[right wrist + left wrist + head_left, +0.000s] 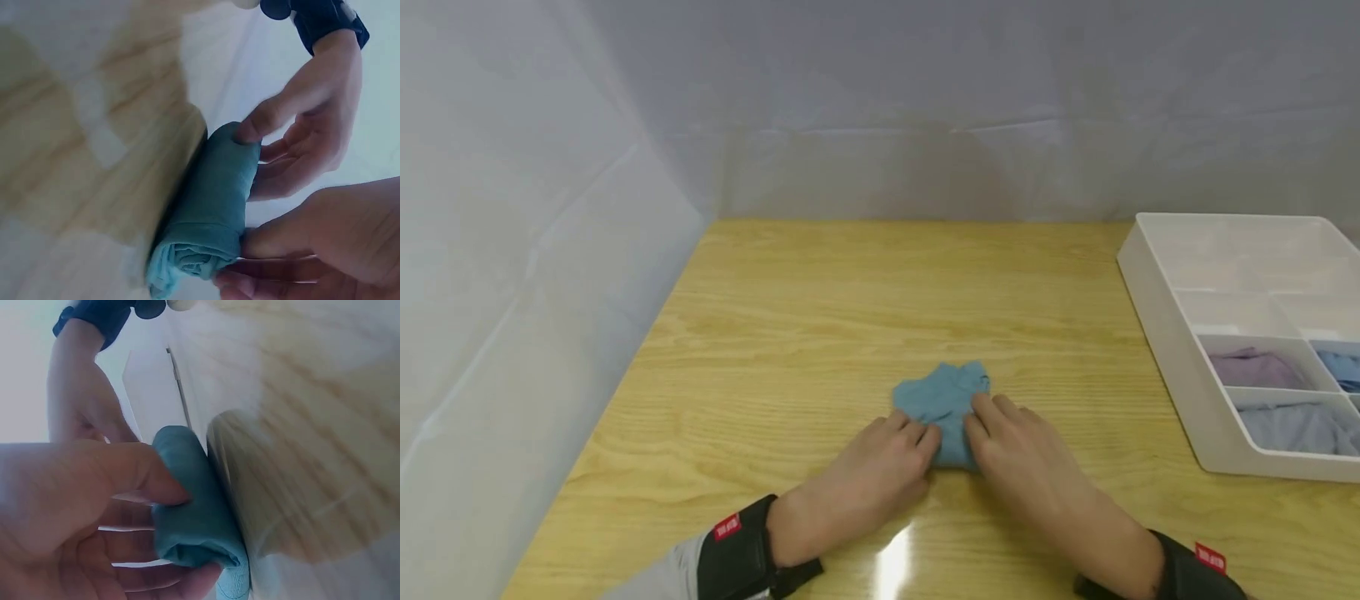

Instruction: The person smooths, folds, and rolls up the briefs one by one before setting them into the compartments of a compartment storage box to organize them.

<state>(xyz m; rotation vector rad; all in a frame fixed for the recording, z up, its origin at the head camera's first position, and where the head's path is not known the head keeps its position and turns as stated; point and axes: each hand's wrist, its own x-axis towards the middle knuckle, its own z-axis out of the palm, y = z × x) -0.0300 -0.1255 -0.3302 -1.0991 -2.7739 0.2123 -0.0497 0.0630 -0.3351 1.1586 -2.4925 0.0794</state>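
A teal cloth (942, 400) lies on the wooden table in front of me, its near part rolled up and its far part still flat with an uneven edge. My left hand (876, 462) pinches the roll's left end, thumb on the near side and fingers over the far side. At the other end my right hand (1030, 458) grips it the same way. In the left wrist view the roll (197, 506) is a thick cylinder low against the tabletop. Spiral layers show at the end of the roll (209, 194) in the right wrist view.
To the right stands a white divided box (1165, 350). Its compartments hold a folded purple cloth (1255, 368), a grey cloth (1296, 429) and a blue cloth (1341, 367). White sheeting (880, 108) walls off the back and left of the table (737, 333).
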